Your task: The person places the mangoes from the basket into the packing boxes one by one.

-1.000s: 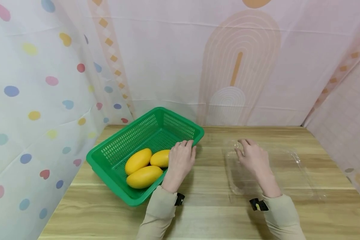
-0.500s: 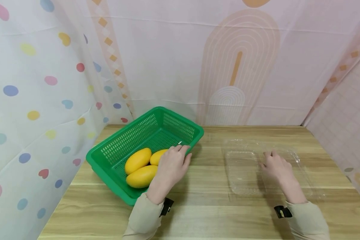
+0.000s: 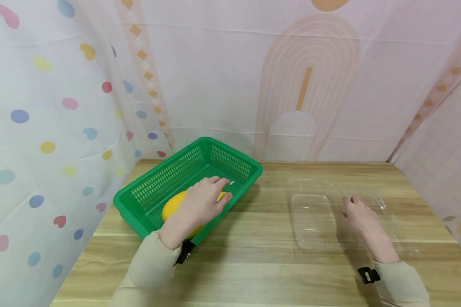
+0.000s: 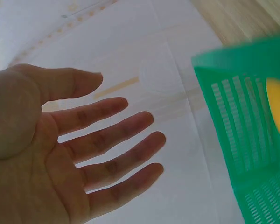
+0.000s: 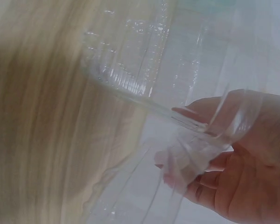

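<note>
My left hand (image 3: 199,202) hovers over the green basket (image 3: 230,157) with its fingers spread and nothing in them, as the left wrist view also shows. Beneath it lie yellow mangoes (image 3: 171,206), partly hidden by the hand and forearm. At the right, a clear plastic clamshell box (image 3: 315,221) lies spread on the table. My right hand (image 3: 359,215) pinches the ridge near the middle of this box between thumb and curled fingers. In the right wrist view, the thumb and fingertips show through the clear plastic (image 5: 126,84).
The wooden table (image 3: 261,264) backs onto a printed cloth curtain (image 3: 215,76). A dotted curtain (image 3: 61,149) hangs at the left and a pale one (image 3: 445,140) at the right. Basket and clamshell box stand apart.
My left hand has left the basket's right rim and moved left over the mangoes. The right hand has shifted right, from the box's left half to its middle ridge.
</note>
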### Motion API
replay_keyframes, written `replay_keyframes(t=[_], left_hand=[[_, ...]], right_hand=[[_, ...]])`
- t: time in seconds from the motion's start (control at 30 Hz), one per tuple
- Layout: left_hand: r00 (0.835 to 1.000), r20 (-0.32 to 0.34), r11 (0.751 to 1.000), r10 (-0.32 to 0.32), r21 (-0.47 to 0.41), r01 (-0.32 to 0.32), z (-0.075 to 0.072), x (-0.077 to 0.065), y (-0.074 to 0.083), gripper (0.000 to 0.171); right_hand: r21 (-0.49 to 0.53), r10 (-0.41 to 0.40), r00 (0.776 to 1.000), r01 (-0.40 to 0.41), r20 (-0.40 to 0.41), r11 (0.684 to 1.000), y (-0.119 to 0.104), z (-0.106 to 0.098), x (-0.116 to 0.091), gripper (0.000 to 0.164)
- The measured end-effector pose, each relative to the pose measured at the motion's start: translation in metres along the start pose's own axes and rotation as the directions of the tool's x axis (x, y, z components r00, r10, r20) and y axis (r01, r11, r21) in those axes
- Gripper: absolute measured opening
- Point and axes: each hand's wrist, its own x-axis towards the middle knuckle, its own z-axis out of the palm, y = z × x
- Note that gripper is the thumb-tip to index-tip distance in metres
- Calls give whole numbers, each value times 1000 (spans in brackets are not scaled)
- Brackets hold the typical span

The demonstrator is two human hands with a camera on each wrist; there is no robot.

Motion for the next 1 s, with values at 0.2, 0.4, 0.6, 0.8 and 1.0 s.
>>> replay_keyframes(t=[0.2, 0.4, 0.6, 0.8, 1.0], left_hand=[[973, 227, 999, -31, 24, 26, -8, 19, -22, 39], [894, 439, 996, -94, 47, 82, 0, 39, -46, 50], [806, 574, 990, -143, 71, 125, 24, 51, -67, 59], [733, 661, 987, -163, 105, 124, 48, 56, -76, 66], [696, 699, 986, -164, 132, 100, 64, 56, -77, 66]], right_hand=[[19, 1, 1000, -1, -2, 1000, 3, 2, 0, 40], [41, 19, 1000, -20, 21, 999, 5, 3, 0, 47], [60, 44, 997, -48, 59, 997, 6, 3, 0, 50], [64, 41, 998, -45, 52, 997, 6, 4, -1, 51], [78, 46, 998, -49, 45, 996, 5, 5, -2, 51]])
